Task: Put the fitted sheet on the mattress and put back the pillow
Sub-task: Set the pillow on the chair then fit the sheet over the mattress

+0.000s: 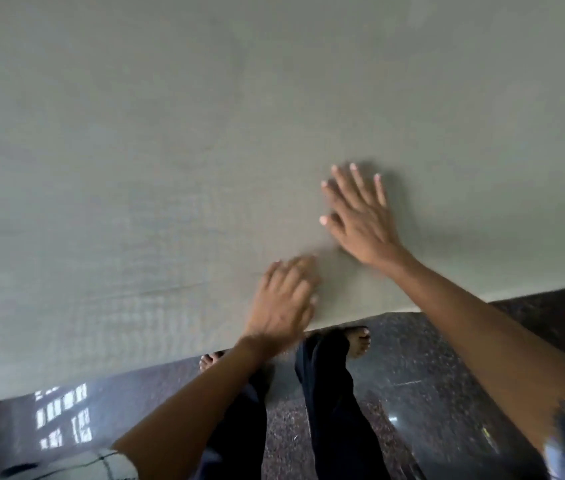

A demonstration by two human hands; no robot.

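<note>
- Fingers (359, 188) of right hand (364, 223): held straight & spread, laid flat on fitted sheet (170, 150); nothing gripped.
- Left hand (284, 303): fingers (296, 275) loosely bent, blurred, rested on sheet just inside near edge; no fold seen pinched.
- Sheet is spread fwd of both hands, over the top & down the near side; mattress is hidden beneath it.
- Near edge is run L-to-R across view, lower at left, higher at right; long axis of the part seen is judged to lie that way.
- Left hand is nearer the edge, right is set further in, so a tuck at the edge is judged best done by left.
- Count: 2 hands, 1 sheet, 2 bare feet (359, 341) on dark floor (430, 375); pillow: 0 in view.
</note>
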